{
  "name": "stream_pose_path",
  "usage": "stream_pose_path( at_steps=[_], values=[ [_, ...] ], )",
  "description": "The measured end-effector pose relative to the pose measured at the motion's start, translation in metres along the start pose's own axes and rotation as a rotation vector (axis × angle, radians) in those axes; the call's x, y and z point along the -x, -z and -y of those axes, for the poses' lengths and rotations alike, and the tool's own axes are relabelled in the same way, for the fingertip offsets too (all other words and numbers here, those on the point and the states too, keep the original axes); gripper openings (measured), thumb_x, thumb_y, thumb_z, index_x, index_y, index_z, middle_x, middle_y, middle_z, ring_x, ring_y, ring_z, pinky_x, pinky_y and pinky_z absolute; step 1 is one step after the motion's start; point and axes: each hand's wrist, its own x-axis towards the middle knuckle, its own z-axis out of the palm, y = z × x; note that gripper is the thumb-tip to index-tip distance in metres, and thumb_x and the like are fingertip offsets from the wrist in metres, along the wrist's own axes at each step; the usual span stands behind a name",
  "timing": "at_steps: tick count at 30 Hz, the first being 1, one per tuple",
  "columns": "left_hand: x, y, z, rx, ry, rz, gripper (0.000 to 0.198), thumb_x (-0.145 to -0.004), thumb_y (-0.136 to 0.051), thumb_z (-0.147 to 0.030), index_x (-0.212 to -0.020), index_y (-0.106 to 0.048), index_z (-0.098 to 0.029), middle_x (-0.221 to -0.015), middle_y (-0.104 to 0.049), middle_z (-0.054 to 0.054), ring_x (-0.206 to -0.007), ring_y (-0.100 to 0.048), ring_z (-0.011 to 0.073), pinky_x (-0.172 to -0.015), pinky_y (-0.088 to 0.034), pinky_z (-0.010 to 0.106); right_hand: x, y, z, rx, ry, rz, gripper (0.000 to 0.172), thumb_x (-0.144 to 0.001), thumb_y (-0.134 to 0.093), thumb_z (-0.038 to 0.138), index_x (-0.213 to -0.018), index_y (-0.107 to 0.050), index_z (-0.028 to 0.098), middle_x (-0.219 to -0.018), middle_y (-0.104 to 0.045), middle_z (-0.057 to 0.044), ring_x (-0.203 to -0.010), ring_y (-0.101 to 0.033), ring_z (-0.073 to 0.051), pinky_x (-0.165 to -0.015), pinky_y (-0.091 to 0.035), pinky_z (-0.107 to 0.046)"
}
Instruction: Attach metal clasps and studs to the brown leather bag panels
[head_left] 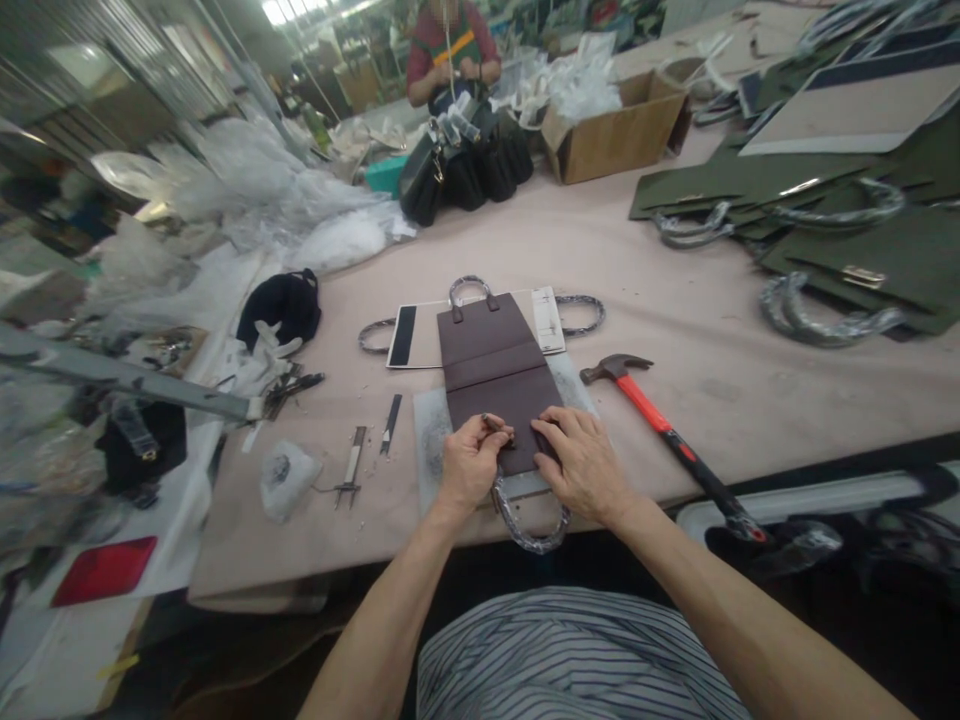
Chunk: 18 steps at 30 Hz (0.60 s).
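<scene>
A dark brown leather bag piece (499, 350) lies flat in front of me, with a plastic-wrapped handle at its far end (471, 285) and another wrapped handle (529, 540) at the near end. Over its near left part, my left hand (471, 465) pinches a short dark rod-like tool (491, 421). My right hand (583, 462) grips the near right edge of the leather, fingers bent; what lies under the fingertips is partly hidden. Beneath the leather is a pale board (429, 430). Two more wrapped handles stick out beside a beige panel (427, 340) underneath.
A red-and-black claw hammer (660, 425) lies to the right. On the left are a thin blade (391, 425), a pronged metal tool (351, 468) and a plastic-wrapped lump (285, 478). Green bag pieces (825, 220) pile up right; black bags (465, 160), a cardboard box (619, 130) and a co-worker are beyond.
</scene>
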Motion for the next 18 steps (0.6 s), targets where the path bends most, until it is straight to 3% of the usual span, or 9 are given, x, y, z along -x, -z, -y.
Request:
stream_pose_path(
  at_steps=[9, 14, 18],
  values=[
    [0.0020, -0.0022, 0.0047, -0.062, -0.026, -0.028, 0.006, -0.084, -0.065, -0.023, -0.088, -0.066, -0.019, -0.083, -0.079, 0.004, -0.079, -0.076, 0.0176, -0.076, -0.061, 0.029, -0.0005, 0.0032, 0.0003, -0.014, 0.006, -0.015, 0.037, -0.091, -0.059, 0.026, -0.126, -0.061, 0.017, -0.128, -0.059, -0.014, -0.121, -0.048, -0.031, -0.105, -0.037, -0.047],
    [0.0014, -0.0012, -0.0003, -0.171, -0.108, 0.011, 0.005, -0.087, -0.062, -0.021, -0.088, -0.066, -0.020, -0.083, -0.078, 0.002, -0.079, -0.075, 0.0176, -0.076, -0.059, 0.028, -0.0008, 0.0011, 0.0014, -0.025, -0.005, -0.018, 0.038, -0.090, -0.059, 0.027, -0.126, -0.062, 0.016, -0.127, -0.059, -0.014, -0.121, -0.049, -0.031, -0.105, -0.038, -0.048],
    [0.0012, 0.0002, -0.0024, -0.248, -0.182, 0.091, 0.010, -0.088, -0.058, -0.019, -0.089, -0.067, -0.023, -0.083, -0.077, 0.001, -0.078, -0.074, 0.0174, -0.077, -0.057, 0.028, -0.0012, 0.0055, -0.0083, -0.169, 0.031, -0.073, 0.033, -0.092, -0.058, 0.031, -0.122, -0.062, 0.018, -0.125, -0.061, -0.014, -0.120, -0.054, -0.030, -0.103, -0.043, -0.048]
  ],
)
